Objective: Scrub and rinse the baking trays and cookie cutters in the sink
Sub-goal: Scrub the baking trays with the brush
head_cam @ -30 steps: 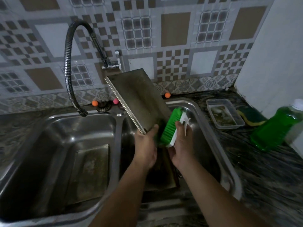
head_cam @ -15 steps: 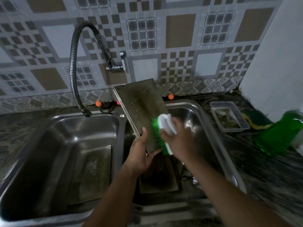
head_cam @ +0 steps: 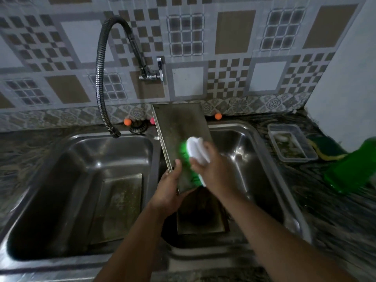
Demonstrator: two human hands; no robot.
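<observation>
Soap bottle (head_cam: 354,169), plastic tub (head_cam: 293,143), faucet hose (head_cam: 100,78)

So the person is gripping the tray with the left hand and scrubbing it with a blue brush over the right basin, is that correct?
Nearly: the brush is green with a white back, not blue, as the head view shows. The left hand does grip the tray, over the right basin.

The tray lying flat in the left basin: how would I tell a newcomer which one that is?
Start at the double steel sink and take the basin under the hanging faucet hose. On its floor lies a flat, grimy baking tray. Unlike the tray held up and scrubbed, or the one on the right basin's floor, no hands touch it and it lies alone.
</observation>
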